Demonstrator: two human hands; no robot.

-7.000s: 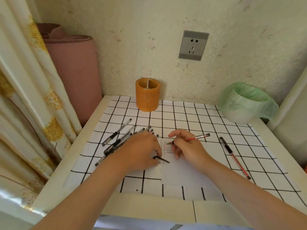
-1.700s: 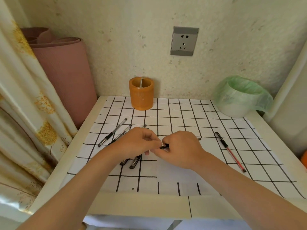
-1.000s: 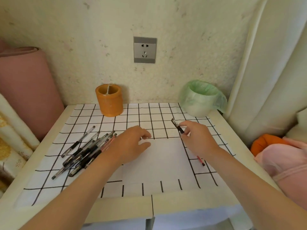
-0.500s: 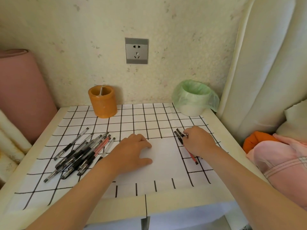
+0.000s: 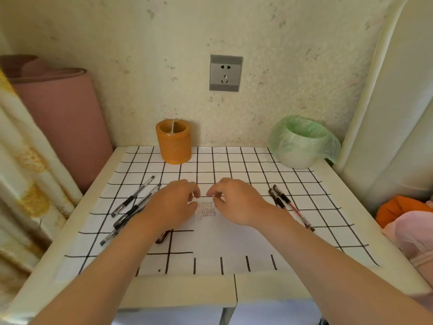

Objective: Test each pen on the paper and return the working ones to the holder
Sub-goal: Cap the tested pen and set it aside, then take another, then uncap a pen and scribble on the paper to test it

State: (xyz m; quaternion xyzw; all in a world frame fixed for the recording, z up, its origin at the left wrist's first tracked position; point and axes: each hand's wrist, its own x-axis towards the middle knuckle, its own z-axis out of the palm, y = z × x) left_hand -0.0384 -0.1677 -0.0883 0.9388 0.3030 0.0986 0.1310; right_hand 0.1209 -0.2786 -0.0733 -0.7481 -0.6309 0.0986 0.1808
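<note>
1. Head view: the left hand (image 5: 173, 205) and right hand (image 5: 234, 202) sit side by side, just apart, over the top edge of the paper (image 5: 225, 240). Both have loosely curled fingers and grip nothing that shows.
2. Scribbles (image 5: 206, 211) mark the paper between the hands.
3. From the paper, a pen pile (image 5: 133, 207) lies at 9 o'clock and two pens (image 5: 289, 208) at 3 o'clock.
4. The holder (image 5: 173, 146) stands at 11 o'clock by the wall, and a bin (image 5: 302, 146) at 1 o'clock.

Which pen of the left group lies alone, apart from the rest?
The outermost black pen, nearest the table's left edge; the others bunch against the left hand.
</note>
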